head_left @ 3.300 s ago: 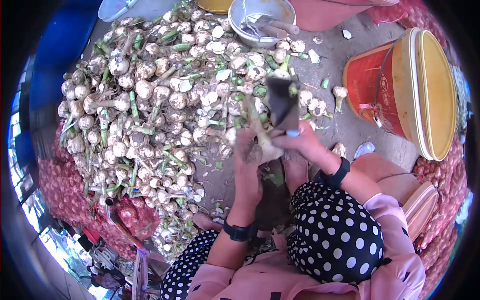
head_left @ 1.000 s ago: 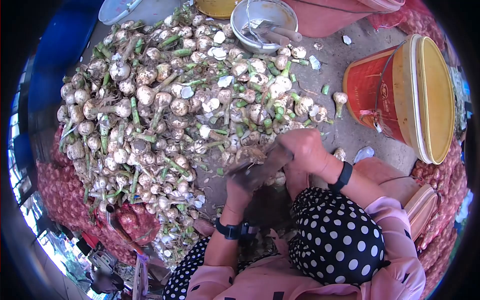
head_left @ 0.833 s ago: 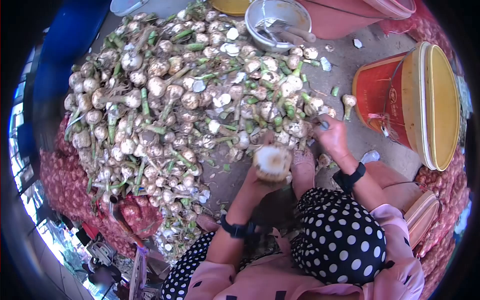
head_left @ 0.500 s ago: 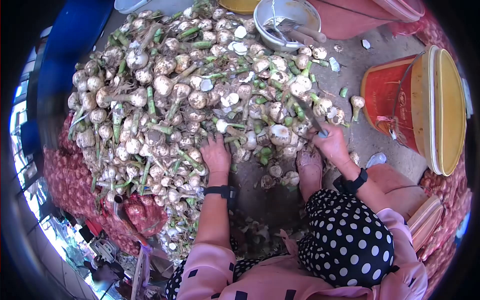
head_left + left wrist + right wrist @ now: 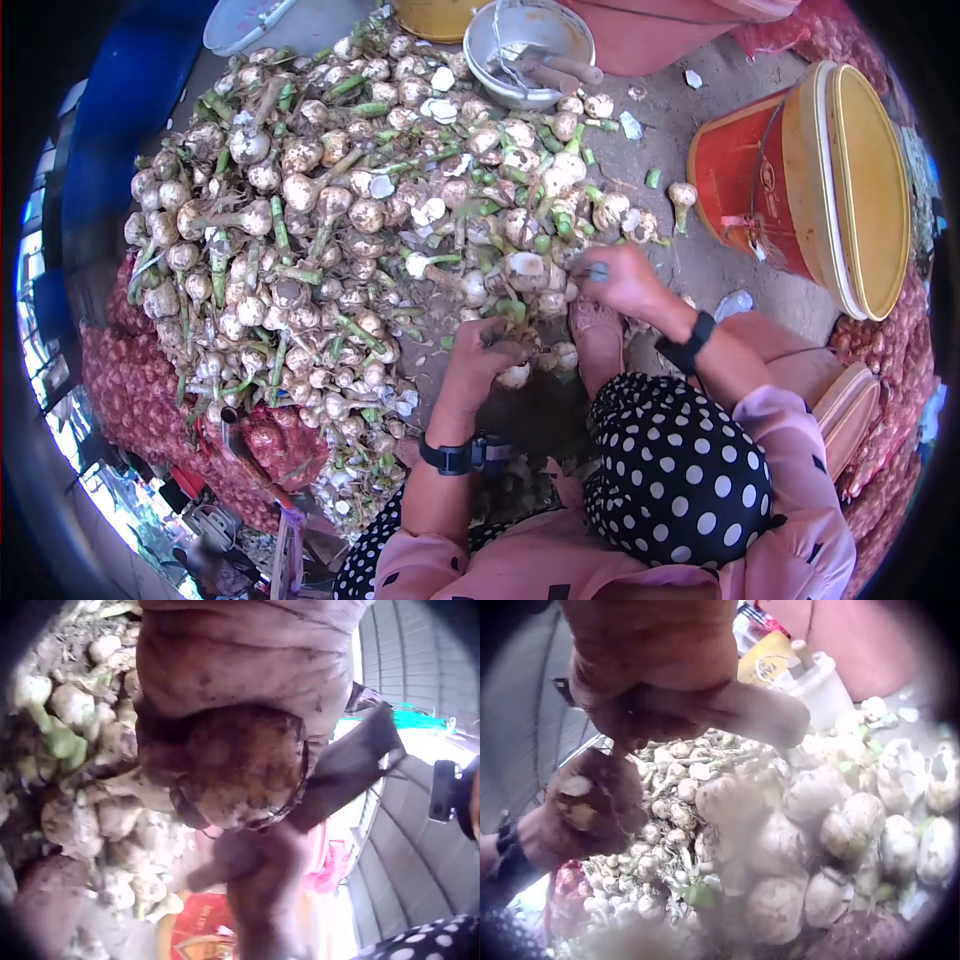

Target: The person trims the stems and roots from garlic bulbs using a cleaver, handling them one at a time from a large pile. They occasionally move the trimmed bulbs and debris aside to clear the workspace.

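Note:
My left hand [image 5: 478, 362] is curled round a soil-covered garlic bulb [image 5: 244, 769], seen close up in the left wrist view. My right hand [image 5: 625, 282] grips the knife handle [image 5: 757, 714]. A wide, dark blade [image 5: 356, 769] shows behind the bulb in the left wrist view. Both hands are in front of the body at the near edge of a large heap of garlic bulbs [image 5: 290, 190], many with green stems. Bulbs with pale cut faces, such as one trimmed garlic bulb [image 5: 525, 268], lie just beyond the hands.
On the right, a red and yellow bucket [image 5: 745, 185] lies tipped over. A white bowl [image 5: 480, 45] with handled tools stands at the back. Red net sacks [image 5: 150, 385] flank the heap. My foot [image 5: 597, 340] is beside the right hand.
A bulb with a white cut face has left the left hand. That hand reached left to the heap, then came back holding another bulb. The right hand, with the knife, has moved slightly inward.

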### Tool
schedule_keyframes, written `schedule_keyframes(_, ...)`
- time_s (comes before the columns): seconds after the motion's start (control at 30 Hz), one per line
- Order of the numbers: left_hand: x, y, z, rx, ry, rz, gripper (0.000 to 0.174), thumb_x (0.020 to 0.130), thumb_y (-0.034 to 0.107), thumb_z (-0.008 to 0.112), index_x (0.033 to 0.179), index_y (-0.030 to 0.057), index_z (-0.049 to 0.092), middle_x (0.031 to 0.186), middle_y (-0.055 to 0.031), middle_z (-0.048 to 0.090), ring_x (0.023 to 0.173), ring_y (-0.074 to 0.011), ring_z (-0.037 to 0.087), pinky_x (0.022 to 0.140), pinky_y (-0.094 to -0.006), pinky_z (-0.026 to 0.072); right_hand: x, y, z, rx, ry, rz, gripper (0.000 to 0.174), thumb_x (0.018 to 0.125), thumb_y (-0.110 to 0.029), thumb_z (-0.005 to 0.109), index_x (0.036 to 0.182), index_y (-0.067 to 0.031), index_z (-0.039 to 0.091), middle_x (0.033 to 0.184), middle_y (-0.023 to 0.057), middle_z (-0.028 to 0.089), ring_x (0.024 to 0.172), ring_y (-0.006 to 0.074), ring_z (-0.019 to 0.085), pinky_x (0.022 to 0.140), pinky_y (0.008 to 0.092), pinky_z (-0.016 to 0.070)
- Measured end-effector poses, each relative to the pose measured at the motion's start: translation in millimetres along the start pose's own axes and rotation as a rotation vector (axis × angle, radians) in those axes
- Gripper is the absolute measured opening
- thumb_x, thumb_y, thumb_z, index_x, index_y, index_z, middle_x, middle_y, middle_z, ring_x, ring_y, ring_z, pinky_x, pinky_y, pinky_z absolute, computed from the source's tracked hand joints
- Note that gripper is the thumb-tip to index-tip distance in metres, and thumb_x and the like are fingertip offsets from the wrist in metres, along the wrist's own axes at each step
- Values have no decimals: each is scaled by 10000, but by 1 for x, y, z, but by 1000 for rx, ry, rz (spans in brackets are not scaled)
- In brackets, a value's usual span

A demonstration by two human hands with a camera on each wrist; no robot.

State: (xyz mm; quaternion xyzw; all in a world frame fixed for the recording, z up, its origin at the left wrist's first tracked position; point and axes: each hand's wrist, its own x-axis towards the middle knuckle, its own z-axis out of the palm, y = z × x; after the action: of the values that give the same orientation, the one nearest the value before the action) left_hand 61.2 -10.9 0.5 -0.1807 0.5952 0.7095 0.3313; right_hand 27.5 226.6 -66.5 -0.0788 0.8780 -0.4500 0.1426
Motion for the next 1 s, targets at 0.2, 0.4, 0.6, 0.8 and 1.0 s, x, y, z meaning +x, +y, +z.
schedule_keyframes(0.2,30,-2,15,642,-55,150,303,778,140,649,1034,-22,627,966,-103,662,850,-148,624,758,-286,497,0,-57,-12,544,-174,214,129,681,-77,705,781,-29,640,649,65,618,640,155,627,607,280,493)
schedule_keyframes(0.4,23,-31,7,83,-8,98,296,926,154,498,1176,-3,522,956,-102,636,891,-210,636,790,-323,523,-1,-61,0,64,112,-607,189,596,-119,673,782,-105,643,607,55,566,554,246,584,468,340,448)
schedule_keyframes(0.6,16,-17,19,-702,-141,297,284,853,27,546,1135,-6,549,993,-123,644,908,-215,641,767,-317,531,-6,-67,-16,-131,101,-496,205,563,-149,676,740,-112,581,627,36,543,565,231,577,473,377,444)
schedule_keyframes(0.8,15,-28,6,-156,-97,391,314,839,33,578,1150,0,544,1018,-114,641,906,-205,640,777,-311,527,-9,-72,-17,-282,64,-421,219,541,-159,680,675,-109,513,606,34,521,563,244,570,496,379,451)
schedule_keyframes(1.0,17,-39,-9,497,-24,495,355,822,40,617,1167,8,538,1049,-104,637,905,-193,639,788,-305,522,-5,-56,-15,-318,110,-419,186,553,-160,664,681,-112,539,606,43,545,558,240,585,491,379,462)
